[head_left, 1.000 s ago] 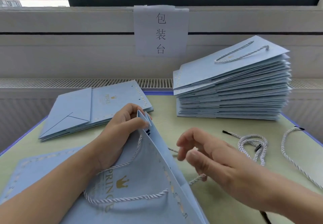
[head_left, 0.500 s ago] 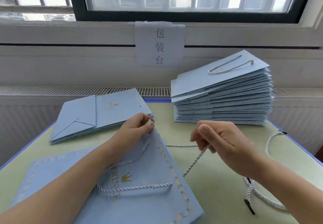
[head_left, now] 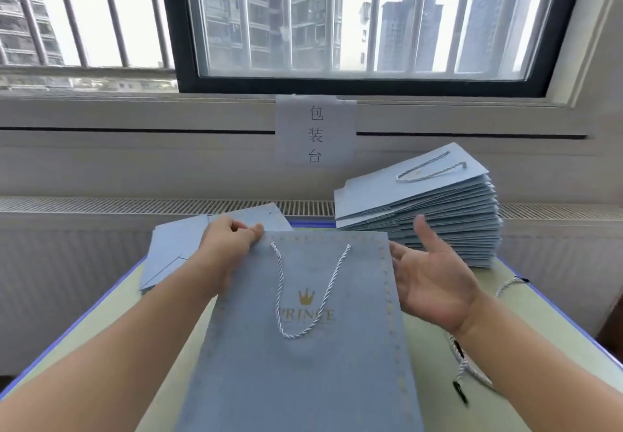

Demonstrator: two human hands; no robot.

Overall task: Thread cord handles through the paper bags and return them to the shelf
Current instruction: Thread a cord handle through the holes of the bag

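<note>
A flat light-blue paper bag (head_left: 303, 364) with a gold crown and "PRINCE" print is held up in front of me, and a white twisted cord handle (head_left: 300, 296) hangs in a loop on its face. My left hand (head_left: 229, 246) pinches the bag's top left corner. My right hand (head_left: 428, 273) is spread, palm up, with its fingertips at the bag's right edge. Loose white cords (head_left: 468, 367) with black tips lie on the table under my right forearm.
A tall stack of handled blue bags (head_left: 438, 215) stands at the back right of the green table (head_left: 539, 323). A low pile of flat blue bags (head_left: 175, 249) lies at the back left. Behind are a radiator grille, a paper sign (head_left: 315, 131) and a barred window.
The bag was lifted and turned to face me with its handle hanging free. My right hand let go of the cord and opened beside the bag. The view tilted up.
</note>
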